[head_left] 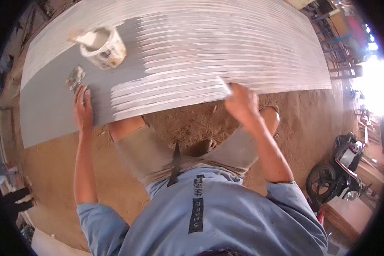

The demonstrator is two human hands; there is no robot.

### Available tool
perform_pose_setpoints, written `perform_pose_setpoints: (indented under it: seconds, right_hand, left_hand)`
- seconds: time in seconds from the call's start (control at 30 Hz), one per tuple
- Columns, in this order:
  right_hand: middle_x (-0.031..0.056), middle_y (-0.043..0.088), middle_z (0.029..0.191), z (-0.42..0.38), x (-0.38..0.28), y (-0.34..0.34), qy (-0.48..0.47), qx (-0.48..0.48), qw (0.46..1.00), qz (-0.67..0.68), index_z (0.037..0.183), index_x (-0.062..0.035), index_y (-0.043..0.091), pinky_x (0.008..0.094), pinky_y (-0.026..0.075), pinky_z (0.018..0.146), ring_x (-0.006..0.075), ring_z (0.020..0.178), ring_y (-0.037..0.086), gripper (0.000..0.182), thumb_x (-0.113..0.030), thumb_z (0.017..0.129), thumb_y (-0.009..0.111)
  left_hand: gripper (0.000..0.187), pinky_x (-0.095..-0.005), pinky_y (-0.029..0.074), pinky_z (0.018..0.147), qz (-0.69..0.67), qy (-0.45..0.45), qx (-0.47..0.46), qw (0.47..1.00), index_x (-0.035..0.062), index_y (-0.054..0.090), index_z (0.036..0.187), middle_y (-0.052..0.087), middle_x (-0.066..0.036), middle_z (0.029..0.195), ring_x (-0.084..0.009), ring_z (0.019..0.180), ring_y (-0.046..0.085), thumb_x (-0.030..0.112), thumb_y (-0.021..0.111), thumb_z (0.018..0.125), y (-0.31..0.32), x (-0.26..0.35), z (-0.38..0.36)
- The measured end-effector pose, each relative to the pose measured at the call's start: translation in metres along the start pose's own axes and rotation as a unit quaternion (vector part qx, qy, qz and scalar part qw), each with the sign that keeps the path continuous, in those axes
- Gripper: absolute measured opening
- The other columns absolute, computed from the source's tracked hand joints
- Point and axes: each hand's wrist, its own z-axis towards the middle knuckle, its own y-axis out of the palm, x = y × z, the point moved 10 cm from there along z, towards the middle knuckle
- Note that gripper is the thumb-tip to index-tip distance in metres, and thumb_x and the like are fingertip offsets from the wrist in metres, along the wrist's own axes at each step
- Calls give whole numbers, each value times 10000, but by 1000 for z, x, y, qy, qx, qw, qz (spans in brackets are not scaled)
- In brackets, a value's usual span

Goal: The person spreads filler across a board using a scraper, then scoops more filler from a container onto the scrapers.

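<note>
A large grey panel (55, 102) lies across the upper part of the head view, much of it covered in ridged white stripes. My right hand (242, 102) is closed on a thin white tool (223, 85) over the panel's near edge. My left hand (83, 109) rests on the bare grey part with fingers stretched out. Just beyond its fingertips lies a crumpled, smeared lump (76, 78). Farther back stands a white bucket (111, 53) with pale material inside and a pale-handled tool (83, 37) leaning over its rim.
My knees and legs are close under the panel's near edge, above a brown dirt floor (303, 123). A motorbike (341, 168) stands at the right beside boards (350, 213). Wooden pieces and clutter line the upper right, near a bright opening.
</note>
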Motion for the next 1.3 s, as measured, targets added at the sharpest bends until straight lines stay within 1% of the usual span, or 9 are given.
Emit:
perform_pose_setpoints:
  seconds: [0.1,0.13,0.43,0.5,0.67,0.83,0.93,1.07,1.3]
  right_hand:
    - [242,669,892,-21,-113,35,-60,-152,986,20,1105,61,642,421,546,622,277,729,673,273,-43,867,558]
    - [216,676,860,-27,-146,44,-133,-89,987,-21,1083,56,643,398,537,575,257,677,666,246,-23,872,544]
    - [296,666,859,-42,-280,56,-290,-72,950,93,924,55,687,507,530,692,428,801,677,230,-62,758,578]
    - [327,649,821,-31,-288,46,-259,-72,929,255,904,69,678,506,530,694,439,777,673,247,-96,762,560]
    - [116,639,803,2,-266,23,-146,-186,745,623,921,34,636,360,508,673,198,725,613,276,-221,849,560]
    - [81,673,885,77,-255,14,-58,-93,670,734,1012,-26,624,353,521,549,211,745,667,224,-181,851,651]
    - [72,647,889,116,-287,-6,-123,-83,647,748,1037,-26,610,343,511,540,183,741,642,238,-171,859,672]
    - [30,607,826,135,-301,-15,-153,-60,821,547,1039,-36,624,292,429,487,130,661,555,255,-212,872,704]
    - [35,563,843,133,-272,20,-91,-191,770,602,1096,-51,611,260,401,480,96,589,493,306,-330,969,614]
  left_hand:
    - [361,-389,402,1060,-21,-5,10,1000,-5,618,1253,588,-184,1331,-335,1248,545,253,525,1018,-9,3,1]
    - [364,-391,404,1057,-43,-14,6,999,-5,621,1247,589,-187,1328,-338,1244,547,261,526,1017,-11,4,-1]
    - [402,-385,410,1050,-133,-48,35,989,0,621,1247,610,-208,1294,-357,1241,553,309,517,1013,-21,-15,-3]
    - [404,-387,410,1049,-164,-49,35,985,4,625,1245,611,-206,1296,-358,1242,554,315,521,1010,-17,-26,-4]
    - [376,-397,447,999,-136,-28,23,990,22,637,1234,627,-188,1277,-365,1196,586,303,543,1001,-30,-19,-7]
    - [339,-407,485,936,-125,-51,67,989,52,646,1229,643,-176,1240,-359,1131,618,285,567,995,-38,-17,-14]
    - [310,-423,496,916,-170,-105,100,975,64,655,1212,645,-167,1223,-364,1081,631,268,577,992,-48,-26,-18]
    - [336,-422,475,974,-119,-92,140,979,73,640,1247,625,-159,1282,-339,1179,591,284,583,992,-50,-30,-20]
    - [506,-450,359,1107,-21,-90,187,978,74,482,1413,471,-186,1454,-367,1355,415,298,599,974,-51,-39,-15]
